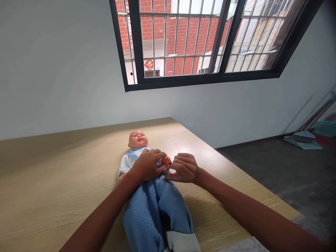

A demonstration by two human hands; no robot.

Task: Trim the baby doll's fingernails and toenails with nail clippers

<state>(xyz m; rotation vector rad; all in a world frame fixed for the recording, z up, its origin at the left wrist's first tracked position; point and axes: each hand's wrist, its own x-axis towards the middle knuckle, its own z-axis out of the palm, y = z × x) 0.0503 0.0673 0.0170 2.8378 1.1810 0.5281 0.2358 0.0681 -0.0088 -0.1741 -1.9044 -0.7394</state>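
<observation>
A baby doll [143, 194] in a white and blue top and blue fleece trousers lies on its back on the wooden table, its head away from me. My left hand [149, 163] rests across the doll's chest, fingers closed around the doll's small hand [165, 161]. Just right of it, my right hand [184, 168] pinches a small silver nail clipper [167, 170]. The clipper's tip is up against the doll's fingers; whether it touches them I cannot tell. My right fingers cover part of the clipper.
The wooden table [78, 164] ends on the right in a slanting edge, with dark floor [254, 168] beyond. A barred window [181, 45] with a black frame is in the wall behind. Dustpans [303, 140] lie on the floor at far right.
</observation>
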